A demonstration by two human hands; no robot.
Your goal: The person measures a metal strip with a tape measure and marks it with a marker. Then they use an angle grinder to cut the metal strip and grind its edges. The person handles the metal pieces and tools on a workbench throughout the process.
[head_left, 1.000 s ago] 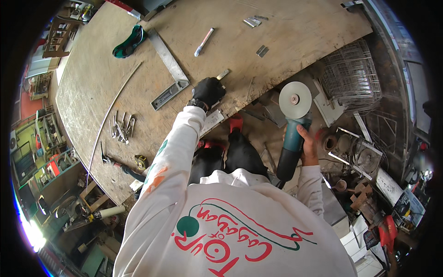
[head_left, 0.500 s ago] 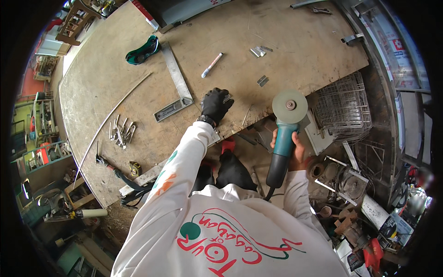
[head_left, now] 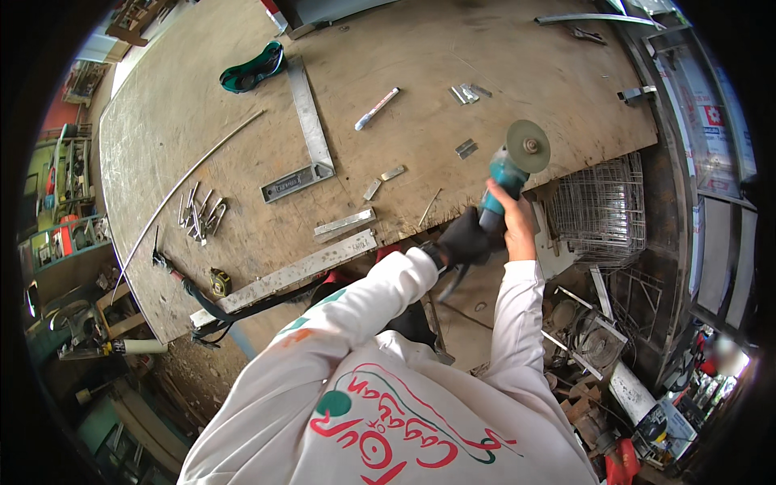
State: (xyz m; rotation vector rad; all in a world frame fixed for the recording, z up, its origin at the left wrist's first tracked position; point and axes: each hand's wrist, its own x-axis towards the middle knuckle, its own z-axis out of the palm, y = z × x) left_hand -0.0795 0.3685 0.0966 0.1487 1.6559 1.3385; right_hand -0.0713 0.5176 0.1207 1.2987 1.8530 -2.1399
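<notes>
I hold a teal angle grinder (head_left: 511, 168) with a grey disc at the right front edge of a large wooden workbench (head_left: 242, 234). My right hand (head_left: 511, 220), bare, grips the grinder's body. My left hand (head_left: 465, 238), in a black glove, is closed around the rear of the grinder just below. A long flat metal bar (head_left: 284, 273) lies along the bench's front edge, with a shorter bar (head_left: 345, 222) just behind it. Small metal offcuts (head_left: 466, 148) sit near the disc.
On the bench lie a steel square (head_left: 305, 129), green goggles (head_left: 252, 69), a white marker (head_left: 376, 108), a thin rod (head_left: 187, 179), several bolts (head_left: 199, 215) and a tape measure (head_left: 219, 282). A wire basket (head_left: 602, 208) and scrap metal crowd the floor at right.
My left hand left the bench and came back to the grinder's rear. The grinder rose from beside the bench up to its front edge.
</notes>
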